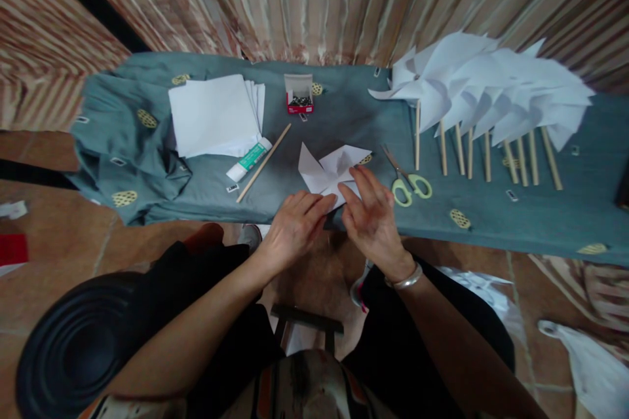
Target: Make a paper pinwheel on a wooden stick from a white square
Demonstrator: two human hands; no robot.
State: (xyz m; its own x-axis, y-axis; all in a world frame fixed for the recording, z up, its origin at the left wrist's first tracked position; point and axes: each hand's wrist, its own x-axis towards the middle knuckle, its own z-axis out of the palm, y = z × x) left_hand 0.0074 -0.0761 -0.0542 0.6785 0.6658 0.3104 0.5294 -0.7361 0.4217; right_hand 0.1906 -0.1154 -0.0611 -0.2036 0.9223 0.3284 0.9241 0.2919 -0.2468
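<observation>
A white paper pinwheel [314,171], cut and partly folded, lies at the front edge of the cloth-covered table with its points sticking up. My left hand [299,221] grips its near edge, fingers pressed together on the paper. On the right side of the same paper, my right hand [367,216] has its fingers closed against a fold; the fingertips partly hide the paper. Green-handled scissors [411,187] rest just right of my right hand. To the left of the pinwheel lie a thin wooden stick [264,162] and a glue stick [248,158].
White paper sheets [213,114] are stacked at the left. A small red box [299,103] of metal pins stands open at the back. Several finished pinwheels [491,88] on wooden sticks overlap at the right. A black round stool [88,353] is at lower left.
</observation>
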